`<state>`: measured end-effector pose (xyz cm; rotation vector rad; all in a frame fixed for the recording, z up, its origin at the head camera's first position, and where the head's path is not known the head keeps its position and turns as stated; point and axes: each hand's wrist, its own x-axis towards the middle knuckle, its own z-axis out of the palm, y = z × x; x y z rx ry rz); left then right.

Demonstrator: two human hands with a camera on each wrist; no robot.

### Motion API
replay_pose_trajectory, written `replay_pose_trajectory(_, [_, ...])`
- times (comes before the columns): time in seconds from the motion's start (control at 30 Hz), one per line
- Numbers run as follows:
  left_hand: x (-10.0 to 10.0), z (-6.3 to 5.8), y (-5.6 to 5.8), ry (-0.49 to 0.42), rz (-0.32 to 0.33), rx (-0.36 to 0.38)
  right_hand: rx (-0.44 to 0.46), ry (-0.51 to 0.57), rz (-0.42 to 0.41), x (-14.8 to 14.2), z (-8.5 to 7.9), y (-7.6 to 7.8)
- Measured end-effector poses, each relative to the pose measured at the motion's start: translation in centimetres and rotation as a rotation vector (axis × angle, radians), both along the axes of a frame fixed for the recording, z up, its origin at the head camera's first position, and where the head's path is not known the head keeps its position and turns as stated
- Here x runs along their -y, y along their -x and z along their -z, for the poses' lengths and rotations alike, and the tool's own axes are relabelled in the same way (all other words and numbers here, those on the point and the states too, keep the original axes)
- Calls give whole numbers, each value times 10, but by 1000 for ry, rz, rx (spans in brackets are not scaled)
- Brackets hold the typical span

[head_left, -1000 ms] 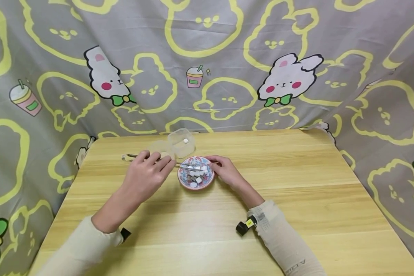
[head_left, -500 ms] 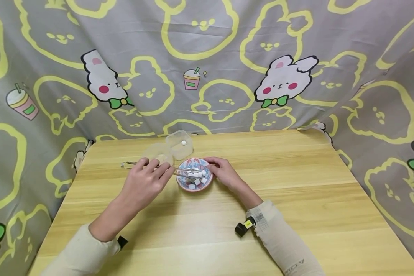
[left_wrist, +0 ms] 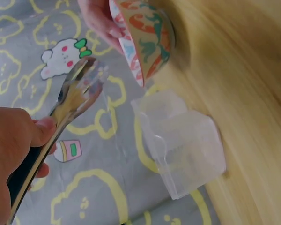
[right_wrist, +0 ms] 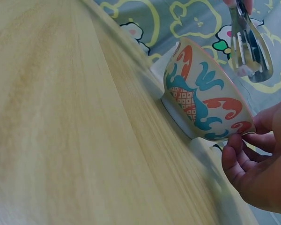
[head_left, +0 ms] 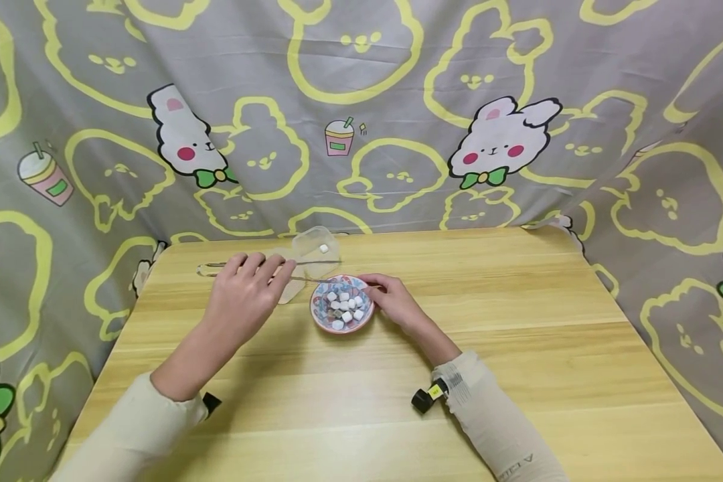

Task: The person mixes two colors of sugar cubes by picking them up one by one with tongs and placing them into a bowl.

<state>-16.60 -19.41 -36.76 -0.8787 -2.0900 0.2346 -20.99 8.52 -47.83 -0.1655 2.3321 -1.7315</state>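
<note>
My left hand point(head_left: 247, 291) grips metal tongs point(right_wrist: 261, 44), their tips spread apart above the bowl's far left side. A pale bit shows by the tips in the right wrist view; whether it is held I cannot tell. The patterned bowl point(right_wrist: 210, 93), white with red and blue figures, stands on the table with several small white cubes point(head_left: 346, 316) inside. At its right rim my right hand point(head_left: 394, 301) pinches the edge between thumb and fingers. Behind it, one more white cube point(head_left: 324, 248) lies in a clear plastic box point(head_left: 331, 234).
A second translucent plastic part point(left_wrist: 192, 150) lies beside the box, partly hidden by the left hand in the head view. The wooden table point(head_left: 361, 415) runs back to a grey patterned curtain point(head_left: 397, 80) that encloses it on three sides.
My left hand has drawn the tongs up out of the bowl and to the left, and their arms have spread wider. The right hand has stayed at the bowl's rim.
</note>
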Motion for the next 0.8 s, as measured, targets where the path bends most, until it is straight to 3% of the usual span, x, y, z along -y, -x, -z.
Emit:
replay_pose_trajectory(0.53, [-4,-6,39,-139,-171,74,-3,-10,1,1,1,1])
replay_pose_trajectory(0.67, [-6,-5,49,-127,-225,94,-8,-10,4,0,1,1])
replay_pose_trajectory(0.8, [-9,0,58,-94,-304,170,-6,-12,6,0,2,2])
